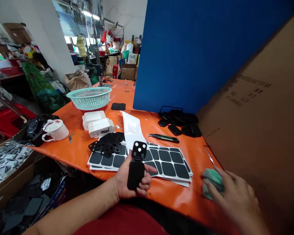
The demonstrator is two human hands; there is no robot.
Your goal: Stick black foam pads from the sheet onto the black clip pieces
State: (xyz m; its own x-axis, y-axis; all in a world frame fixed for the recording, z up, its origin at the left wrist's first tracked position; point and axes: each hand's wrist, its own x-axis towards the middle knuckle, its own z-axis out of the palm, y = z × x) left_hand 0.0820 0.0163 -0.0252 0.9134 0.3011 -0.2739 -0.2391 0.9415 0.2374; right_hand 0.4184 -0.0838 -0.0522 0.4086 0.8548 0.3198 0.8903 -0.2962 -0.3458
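My left hand [124,182] is wrapped round a black hinged piece [136,175], which has a rounded rectangular pad and a smaller flap with pale round spots standing up at the top. My right hand [235,192], slightly blurred, has its thumb and fingers closed on a crumpled green cloth [213,182] at the table's right. A thin metal tool with a bent tip [210,155] sticks out beside the index finger; whether the hand grips it too, I cannot tell. Below and behind the left hand lie white sheets of black rounded-square stickers [168,169].
On the orange table [80,156] are loose black plates [110,140], white boxes [101,127], a utility knife [164,138], a lidded mug [55,130] and a mint basket [89,98]. Black pieces [175,129] lie by a blue panel [186,55]. A cardboard wall [264,130] borders the right.
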